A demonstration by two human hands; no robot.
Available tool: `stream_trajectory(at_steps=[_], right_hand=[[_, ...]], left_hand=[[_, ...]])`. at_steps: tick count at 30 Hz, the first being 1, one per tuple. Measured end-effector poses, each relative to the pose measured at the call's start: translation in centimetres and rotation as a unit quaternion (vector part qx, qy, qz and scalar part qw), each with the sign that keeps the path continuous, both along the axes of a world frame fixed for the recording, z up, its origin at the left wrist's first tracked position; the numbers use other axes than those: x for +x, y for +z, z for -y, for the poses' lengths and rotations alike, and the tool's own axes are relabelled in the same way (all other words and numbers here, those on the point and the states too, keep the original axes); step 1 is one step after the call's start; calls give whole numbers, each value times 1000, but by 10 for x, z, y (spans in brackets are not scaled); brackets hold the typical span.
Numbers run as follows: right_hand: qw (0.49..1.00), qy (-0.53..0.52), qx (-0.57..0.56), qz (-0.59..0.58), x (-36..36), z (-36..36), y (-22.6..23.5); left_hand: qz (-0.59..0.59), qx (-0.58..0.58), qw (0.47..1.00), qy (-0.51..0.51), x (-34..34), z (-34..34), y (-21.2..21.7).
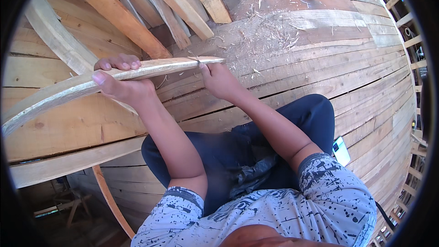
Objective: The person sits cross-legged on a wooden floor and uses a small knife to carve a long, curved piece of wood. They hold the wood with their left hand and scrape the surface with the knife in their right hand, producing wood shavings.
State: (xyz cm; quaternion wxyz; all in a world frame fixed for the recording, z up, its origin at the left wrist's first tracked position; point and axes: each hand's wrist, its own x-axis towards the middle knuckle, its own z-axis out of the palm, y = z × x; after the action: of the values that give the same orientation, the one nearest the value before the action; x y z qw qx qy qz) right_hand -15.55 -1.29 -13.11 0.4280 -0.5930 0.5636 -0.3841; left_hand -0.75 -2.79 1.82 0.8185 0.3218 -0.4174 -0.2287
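Observation:
A long curved strip of pale wood [59, 89] runs from the lower left up to a pointed tip near the middle. My left hand [121, 82] is wrapped around its middle part, fingers over the top edge. My right hand [219, 80] sits just under the tip, thumb and finger pinching at the strip's edge there; whether it holds a small tool I cannot tell. My legs in dark trousers [256, 142] rest on the plank surface below the strip.
I sit on a broad curved surface of wooden planks [320, 55] strewn with wood shavings [270, 27]. Several loose boards [178, 4] are stacked at the top left. A small white and blue object [341, 150] lies by my right knee. A drop lies at the lower left.

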Motion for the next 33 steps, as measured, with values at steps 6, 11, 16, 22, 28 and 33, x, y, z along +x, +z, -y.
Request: stream_trajectory(at_steps=[6,11,16,22,28,33], right_hand=[[995,-11,93,-37,-27,24,-75],[1000,-6,-19,0,-4,6,-25],[998,8,62,-19,-14,19,-55],[998,0,36,-43,-11,18,-45],[997,35,64,-4,-10,10,-7],[994,0,82,-73,-17,21,-48]], left_hand=[[-16,45,997,55,-3,7,7],[10,1,1000,-8,9,9,0],[-16,23,999,29,6,13,1],[3,-17,998,-64,27,14,-8],[-12,-4,1000,-17,13,13,-4],[-31,-2,999,-34,31,16,-10]])
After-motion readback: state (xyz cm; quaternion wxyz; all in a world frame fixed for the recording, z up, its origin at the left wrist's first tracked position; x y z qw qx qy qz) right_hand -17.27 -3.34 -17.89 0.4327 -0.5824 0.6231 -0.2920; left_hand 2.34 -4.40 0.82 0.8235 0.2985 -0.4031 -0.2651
